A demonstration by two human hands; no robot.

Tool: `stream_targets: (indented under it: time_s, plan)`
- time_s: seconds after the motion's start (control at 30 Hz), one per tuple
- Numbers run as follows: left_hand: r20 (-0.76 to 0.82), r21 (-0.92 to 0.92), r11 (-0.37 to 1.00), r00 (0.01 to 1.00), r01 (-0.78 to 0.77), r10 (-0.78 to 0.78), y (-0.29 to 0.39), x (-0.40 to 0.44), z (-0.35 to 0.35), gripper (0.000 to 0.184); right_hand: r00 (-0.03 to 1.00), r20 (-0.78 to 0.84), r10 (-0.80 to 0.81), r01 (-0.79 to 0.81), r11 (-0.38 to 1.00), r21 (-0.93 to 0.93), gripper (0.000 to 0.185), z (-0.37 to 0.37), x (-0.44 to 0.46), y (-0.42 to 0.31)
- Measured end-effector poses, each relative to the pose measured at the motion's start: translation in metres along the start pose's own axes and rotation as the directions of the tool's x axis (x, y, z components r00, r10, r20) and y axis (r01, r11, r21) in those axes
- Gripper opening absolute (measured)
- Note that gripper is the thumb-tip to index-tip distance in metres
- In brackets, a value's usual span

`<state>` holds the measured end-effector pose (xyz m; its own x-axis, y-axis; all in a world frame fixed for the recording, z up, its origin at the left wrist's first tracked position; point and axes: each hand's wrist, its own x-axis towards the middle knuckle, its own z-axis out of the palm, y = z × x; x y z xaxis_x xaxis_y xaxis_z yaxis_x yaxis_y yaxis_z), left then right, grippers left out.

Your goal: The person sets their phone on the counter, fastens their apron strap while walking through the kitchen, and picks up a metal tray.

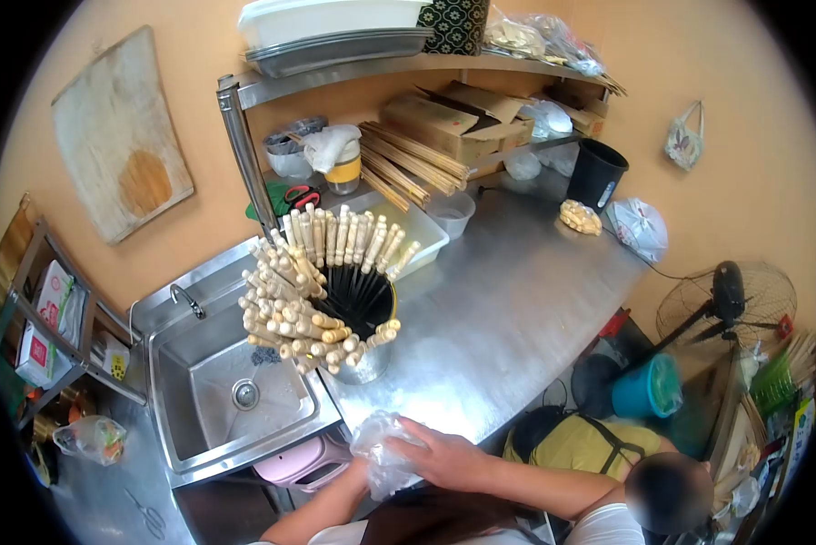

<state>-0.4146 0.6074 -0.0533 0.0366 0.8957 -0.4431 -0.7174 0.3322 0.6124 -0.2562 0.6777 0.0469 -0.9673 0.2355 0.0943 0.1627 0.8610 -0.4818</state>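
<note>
In the head view, crumpled clear plastic [378, 445] covers my left hand [385, 468]; whether it is a glove or a bag I cannot tell. The fingers of that hand are hidden inside it. My right hand [440, 454] reaches across from the right, its fingers closed on the plastic. Both hands are in front of the steel worktop's near edge. Just beyond them stands a metal bucket [364, 368] packed with dark skewers whose turned wooden handles [285, 304] fan out over the rim.
A steel sink [244, 436] adjoins the worktop [490, 309] on the left. Behind the bucket are a white tub [426, 236], red-handled scissors [301, 197] and bundled wooden sticks [408, 163]. Another person [599, 445] in yellow is at lower right, near a fan [728, 291] and blue bucket [640, 391].
</note>
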Motion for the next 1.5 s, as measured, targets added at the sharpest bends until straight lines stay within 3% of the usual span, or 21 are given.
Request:
stream_targets:
  time_s: [0.03,0.1,0.13,0.17,0.23,0.27,0.33,0.37,0.43,0.57,0.67,0.7,0.83,0.9,0.97,1.0,1.03,1.1,1.17,1.3,1.5]
  plan:
    - [-0.001,0.001,1.0,1.0,-0.01,0.01,-0.003,0.002,0.004,0.022,1.0,-0.001,-0.009,0.009,1.0,-0.004,0.055,-0.003,0.006,0.016]
    - [-0.032,0.474,0.879,0.996,-0.058,0.083,-0.013,0.007,0.006,0.022,0.986,0.151,-0.067,0.063,0.998,0.027,0.048,-0.015,0.015,0.047]
    - [0.024,0.737,0.67,0.993,-0.093,0.112,-0.013,0.015,0.0,0.03,0.995,0.04,-0.095,0.09,0.989,0.118,0.04,-0.033,0.018,0.062]
    - [0.024,0.741,0.665,0.993,-0.096,0.116,-0.012,0.022,-0.003,0.03,0.986,-0.128,-0.104,0.121,0.984,0.134,0.033,-0.051,0.02,0.086]
    - [0.003,0.378,0.905,0.978,-0.195,0.209,0.034,0.004,0.059,0.041,0.785,-0.598,-0.162,0.262,0.961,0.084,0.025,-0.101,0.039,0.141]
    - [0.006,0.435,0.88,0.978,-0.19,0.208,0.041,0.006,0.058,0.048,0.664,-0.748,0.005,0.151,0.978,0.141,0.024,-0.132,0.051,0.168]
    - [-0.101,0.474,0.864,0.964,-0.172,0.248,0.038,0.013,0.047,0.039,0.456,-0.89,-0.002,0.102,0.994,0.05,0.029,-0.225,0.077,0.207]
    - [-0.161,0.49,0.858,0.951,-0.155,0.264,0.034,0.016,0.042,0.035,0.407,-0.905,-0.121,-0.068,0.984,-0.162,0.038,-0.257,0.084,0.238]
    - [-0.205,0.511,0.851,0.945,-0.117,0.253,0.026,0.015,0.034,0.036,0.392,-0.911,-0.128,-0.288,0.923,-0.254,0.048,-0.301,0.109,0.27]
    - [-0.291,0.483,0.874,0.933,-0.047,0.211,0.0,0.025,0.037,0.036,0.551,-0.821,-0.153,-0.286,0.889,-0.358,0.046,-0.339,0.168,0.358]
    - [-0.362,0.455,0.891,0.914,0.0,0.184,0.001,0.033,0.054,0.035,0.845,-0.535,0.007,-0.367,0.736,-0.569,0.027,-0.347,0.22,0.42]
    - [-0.373,0.469,0.882,0.915,0.041,0.156,0.009,0.033,0.063,0.035,0.874,-0.462,0.152,-0.449,0.616,-0.647,0.023,-0.35,0.233,0.418]
    - [-0.49,0.456,0.89,0.831,-0.012,0.262,0.016,0.044,0.07,0.034,0.935,-0.347,0.073,-0.32,0.595,-0.738,0.021,-0.369,0.281,0.429]
    - [-0.528,0.456,0.89,0.81,0.016,0.256,0.021,0.051,0.071,0.035,0.94,-0.339,0.033,-0.268,0.686,-0.676,0.024,-0.376,0.297,0.434]
    - [-0.536,0.355,0.932,0.802,-0.071,0.265,0.014,0.061,0.063,0.029,0.879,-0.475,-0.036,-0.049,0.985,-0.165,0.029,-0.379,0.307,0.446]
    - [-0.54,0.352,0.933,0.798,-0.072,0.266,0.015,0.066,0.063,0.029,0.915,-0.39,0.105,-0.11,0.994,0.009,0.029,-0.383,0.313,0.453]
    - [-0.533,0.385,0.92,0.796,-0.073,0.286,0.015,0.07,0.063,0.031,0.917,-0.387,0.1,-0.104,0.995,0.01,0.029,-0.382,0.323,0.47]
    - [-0.541,0.413,0.908,0.782,-0.072,0.309,0.019,0.078,0.063,0.034,0.883,-0.267,0.387,-0.47,0.699,-0.54,0.034,-0.371,0.343,0.491]
    - [-0.572,0.28,0.959,0.794,-0.047,0.206,0.022,0.088,0.071,0.027,0.879,-0.112,0.464,-0.455,0.744,-0.489,0.031,-0.385,0.359,0.488]
    - [-0.578,0.344,0.938,0.78,-0.034,0.24,0.016,0.091,0.06,0.027,0.859,-0.308,0.41,-0.51,0.74,-0.438,0.033,-0.381,0.396,0.58]
    - [-0.667,0.375,0.926,0.704,0.034,0.244,0.002,0.068,0.048,0.032,0.774,-0.61,0.17,-0.411,0.867,-0.28,0.039,-0.378,0.373,0.532]
